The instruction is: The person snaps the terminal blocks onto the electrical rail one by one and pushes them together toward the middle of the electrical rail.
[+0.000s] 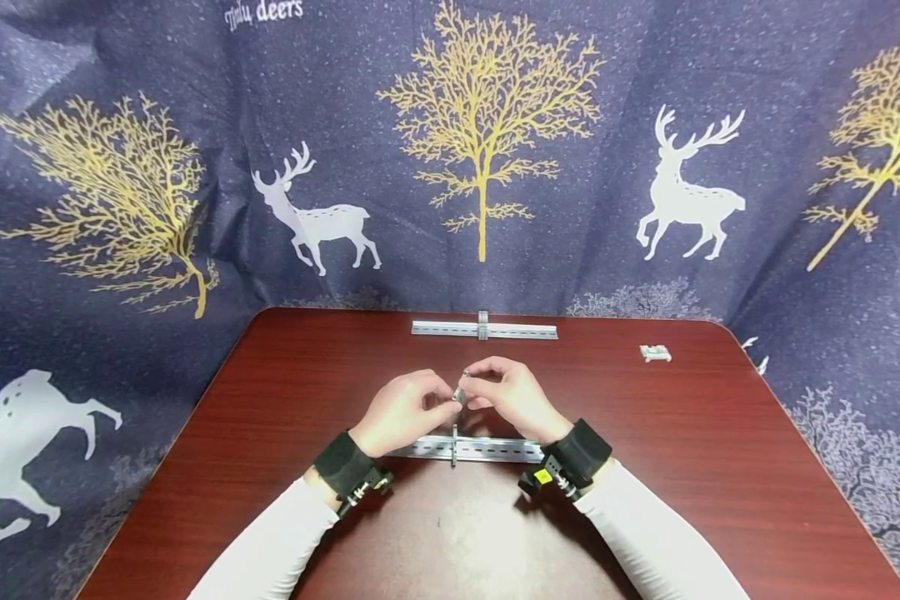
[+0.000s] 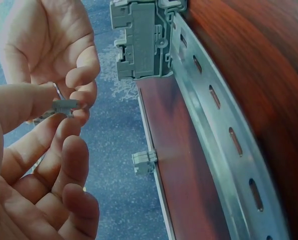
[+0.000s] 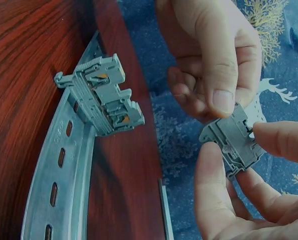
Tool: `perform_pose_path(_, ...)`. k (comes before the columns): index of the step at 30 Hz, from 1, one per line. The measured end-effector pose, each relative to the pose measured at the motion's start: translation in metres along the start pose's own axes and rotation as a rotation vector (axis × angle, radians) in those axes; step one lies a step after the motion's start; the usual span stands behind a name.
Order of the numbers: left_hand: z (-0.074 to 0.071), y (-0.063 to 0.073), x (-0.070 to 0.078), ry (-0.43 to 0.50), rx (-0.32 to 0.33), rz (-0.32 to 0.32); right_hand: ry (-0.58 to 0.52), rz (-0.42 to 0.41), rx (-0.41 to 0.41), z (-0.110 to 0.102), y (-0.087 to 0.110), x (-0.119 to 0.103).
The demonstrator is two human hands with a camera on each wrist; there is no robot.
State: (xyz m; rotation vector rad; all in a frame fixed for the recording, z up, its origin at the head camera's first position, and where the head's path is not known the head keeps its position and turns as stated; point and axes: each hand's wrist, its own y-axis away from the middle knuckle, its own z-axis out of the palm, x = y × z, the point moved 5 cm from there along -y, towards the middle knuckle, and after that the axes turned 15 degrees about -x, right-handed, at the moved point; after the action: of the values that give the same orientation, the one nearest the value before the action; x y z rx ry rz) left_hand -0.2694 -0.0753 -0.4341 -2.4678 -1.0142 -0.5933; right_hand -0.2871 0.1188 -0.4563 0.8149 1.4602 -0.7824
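Observation:
Both hands pinch one grey terminal block in the air above the near slotted metal rail. The thumb of my left hand lies at the block's upper edge in the right wrist view. My right hand has its fingertips on opposite edges of the same block. In the left wrist view the fingers hide most of the block. Another grey terminal block, with orange parts inside, stands upright across the near rail, just below the hands.
A second metal rail lies near the table's back edge, with several terminal blocks clipped at its middle. At the back right sits a small pale grey part. A patterned cloth hangs behind the red-brown table.

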Motion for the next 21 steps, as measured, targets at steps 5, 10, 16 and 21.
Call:
perform_pose_path(5,-0.002,0.0,-0.001,-0.01,0.022,0.018,0.029,0.0,-0.011,0.0,0.001,-0.002)
perform_pose_path(10,-0.007,0.001,-0.003,0.006,0.051,0.003,0.106,-0.003,-0.005,-0.003,0.001,-0.003)
perform_pose_path(16,-0.013,0.002,-0.007,0.022,0.105,-0.036,0.235,0.008,0.004,-0.006,0.002,-0.005)
perform_pose_path(21,-0.015,0.002,-0.009,0.076,0.149,-0.051,0.29,0.002,-0.026,-0.005,0.004,-0.007)
